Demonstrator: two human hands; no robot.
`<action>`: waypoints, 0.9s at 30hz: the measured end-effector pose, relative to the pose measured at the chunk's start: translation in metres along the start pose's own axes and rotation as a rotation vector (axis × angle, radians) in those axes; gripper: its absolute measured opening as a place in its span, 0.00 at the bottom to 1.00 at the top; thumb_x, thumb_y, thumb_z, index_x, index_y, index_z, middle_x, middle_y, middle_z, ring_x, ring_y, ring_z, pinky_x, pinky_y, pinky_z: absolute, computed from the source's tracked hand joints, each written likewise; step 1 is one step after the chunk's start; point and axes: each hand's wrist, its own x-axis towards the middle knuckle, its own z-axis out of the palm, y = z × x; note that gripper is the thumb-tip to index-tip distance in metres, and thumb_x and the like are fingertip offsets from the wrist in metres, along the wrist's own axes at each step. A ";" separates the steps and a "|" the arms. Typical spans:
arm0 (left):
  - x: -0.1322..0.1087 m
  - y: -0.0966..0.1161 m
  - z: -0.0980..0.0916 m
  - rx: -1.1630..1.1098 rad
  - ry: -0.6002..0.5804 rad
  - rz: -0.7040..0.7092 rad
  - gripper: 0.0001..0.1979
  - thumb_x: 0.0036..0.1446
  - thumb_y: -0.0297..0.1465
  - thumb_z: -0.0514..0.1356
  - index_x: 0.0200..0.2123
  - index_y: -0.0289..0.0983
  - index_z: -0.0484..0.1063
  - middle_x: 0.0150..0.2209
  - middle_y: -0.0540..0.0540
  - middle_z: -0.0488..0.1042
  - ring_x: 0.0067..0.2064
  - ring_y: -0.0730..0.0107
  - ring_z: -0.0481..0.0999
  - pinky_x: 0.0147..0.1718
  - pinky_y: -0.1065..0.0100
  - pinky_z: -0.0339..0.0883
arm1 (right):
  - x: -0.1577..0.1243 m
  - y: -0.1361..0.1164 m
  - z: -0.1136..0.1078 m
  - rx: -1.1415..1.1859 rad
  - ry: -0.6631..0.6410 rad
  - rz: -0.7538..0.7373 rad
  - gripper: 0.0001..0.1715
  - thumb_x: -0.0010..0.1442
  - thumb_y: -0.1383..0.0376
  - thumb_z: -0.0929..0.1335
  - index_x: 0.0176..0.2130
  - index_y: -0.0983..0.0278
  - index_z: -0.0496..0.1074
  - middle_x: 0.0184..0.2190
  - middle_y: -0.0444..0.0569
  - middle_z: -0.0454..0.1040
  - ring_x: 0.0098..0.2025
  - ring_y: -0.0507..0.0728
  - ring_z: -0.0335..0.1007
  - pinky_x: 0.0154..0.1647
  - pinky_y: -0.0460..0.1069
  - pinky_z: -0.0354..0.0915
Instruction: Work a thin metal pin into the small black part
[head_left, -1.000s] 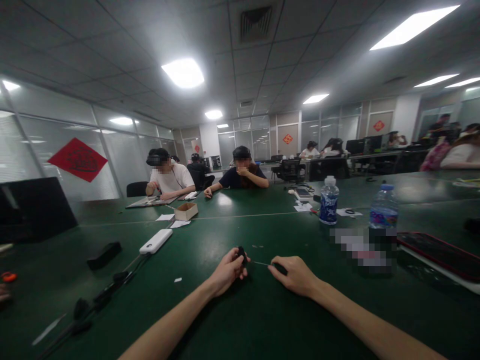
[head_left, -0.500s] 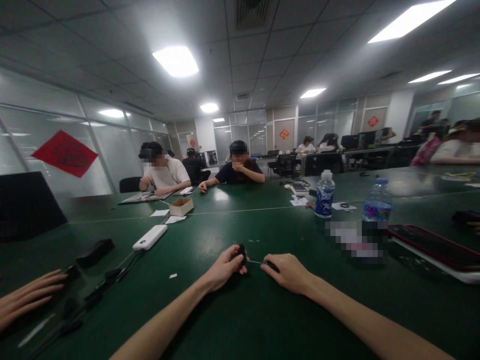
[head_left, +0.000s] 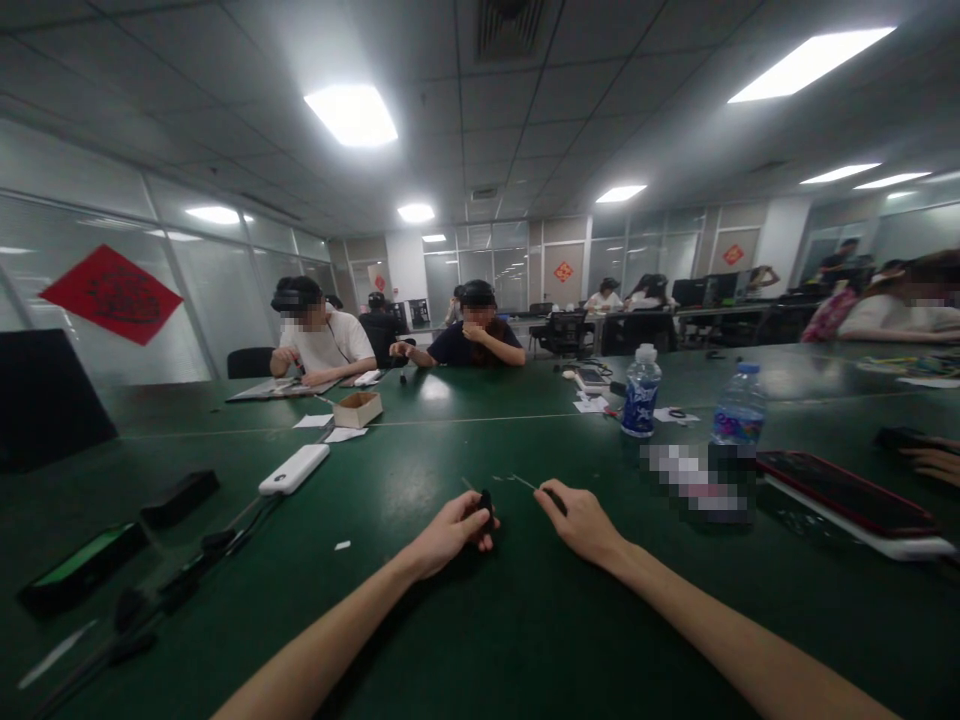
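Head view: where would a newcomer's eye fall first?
Probably on the left hand, gripping a black object, and the right hand, holding a thin-shafted tool, at lower center. Then the red diamond on the glass at left, and two bottles on the green table, right of the hands.

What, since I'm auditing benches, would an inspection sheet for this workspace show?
Surface: green tabletop, with a small white scrap.
Job's things: small black object; thin-shafted tool, its tip apart from that object.
Clutter: cardboard box, white device, white-capped bottle, blue-capped bottle, red-edged flat device.
Grippers: two bare hands; left hand closed on the small black object, right hand on the thin-shafted tool.
Cables: dark cables at left; connections unclear.
Surroundings: seated person in dark top opposite; red diamond-shaped decoration on glass wall.
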 end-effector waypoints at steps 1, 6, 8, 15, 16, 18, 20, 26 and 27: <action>0.001 -0.001 0.000 -0.026 0.032 -0.002 0.16 0.56 0.39 0.58 0.41 0.33 0.64 0.38 0.43 0.70 0.30 0.75 0.70 0.30 0.71 0.63 | -0.001 0.000 -0.001 -0.029 -0.057 -0.049 0.22 0.67 0.55 0.56 0.40 0.65 0.70 0.29 0.48 0.74 0.29 0.54 0.70 0.30 0.47 0.62; 0.004 -0.005 -0.002 -0.086 0.073 0.005 0.16 0.56 0.39 0.59 0.42 0.33 0.63 0.39 0.43 0.69 0.29 0.76 0.70 0.29 0.72 0.62 | -0.007 -0.009 0.003 -0.148 -0.178 -0.210 0.19 0.66 0.56 0.58 0.39 0.64 0.72 0.30 0.48 0.75 0.32 0.54 0.71 0.34 0.46 0.61; 0.004 -0.005 -0.002 -0.087 0.063 0.002 0.15 0.56 0.38 0.58 0.43 0.34 0.63 0.40 0.43 0.69 0.29 0.76 0.70 0.29 0.72 0.62 | -0.008 -0.012 0.005 -0.160 -0.185 -0.217 0.19 0.66 0.56 0.58 0.39 0.64 0.72 0.31 0.49 0.75 0.32 0.54 0.71 0.34 0.46 0.61; 0.002 -0.002 -0.001 -0.099 0.057 0.002 0.15 0.56 0.37 0.58 0.42 0.34 0.64 0.39 0.43 0.69 0.29 0.75 0.70 0.29 0.72 0.61 | -0.006 -0.013 0.004 -0.145 -0.178 -0.208 0.20 0.66 0.57 0.57 0.39 0.65 0.72 0.30 0.48 0.74 0.30 0.54 0.70 0.33 0.46 0.61; 0.002 -0.002 -0.001 -0.102 0.053 0.004 0.15 0.56 0.37 0.59 0.43 0.34 0.64 0.39 0.43 0.69 0.30 0.75 0.70 0.29 0.72 0.61 | -0.006 -0.012 0.004 -0.147 -0.178 -0.207 0.20 0.66 0.57 0.57 0.39 0.65 0.72 0.30 0.48 0.74 0.30 0.54 0.70 0.33 0.46 0.61; 0.002 -0.002 -0.001 -0.107 0.047 0.007 0.15 0.56 0.37 0.58 0.43 0.34 0.64 0.39 0.43 0.69 0.30 0.75 0.70 0.29 0.72 0.61 | -0.006 -0.013 0.004 -0.153 -0.184 -0.196 0.20 0.66 0.57 0.57 0.39 0.64 0.72 0.30 0.48 0.74 0.30 0.53 0.70 0.32 0.46 0.61; 0.001 -0.002 -0.001 -0.105 0.047 0.010 0.15 0.57 0.36 0.58 0.44 0.34 0.64 0.39 0.43 0.69 0.30 0.75 0.70 0.30 0.71 0.61 | -0.006 -0.013 0.004 -0.165 -0.192 -0.180 0.20 0.66 0.57 0.57 0.39 0.64 0.72 0.30 0.48 0.74 0.30 0.54 0.70 0.32 0.46 0.61; -0.002 0.003 0.001 0.042 0.035 0.036 0.13 0.58 0.36 0.55 0.43 0.34 0.63 0.39 0.44 0.68 0.31 0.74 0.70 0.30 0.71 0.63 | -0.008 -0.017 0.000 -0.165 -0.211 -0.163 0.20 0.66 0.56 0.57 0.40 0.65 0.72 0.32 0.50 0.75 0.32 0.54 0.71 0.33 0.46 0.62; -0.001 0.003 0.001 0.057 0.036 0.039 0.13 0.58 0.36 0.55 0.43 0.34 0.63 0.39 0.44 0.69 0.31 0.74 0.70 0.30 0.71 0.63 | -0.009 -0.018 0.000 -0.155 -0.211 -0.154 0.21 0.67 0.56 0.57 0.40 0.65 0.72 0.32 0.50 0.75 0.32 0.54 0.71 0.33 0.46 0.63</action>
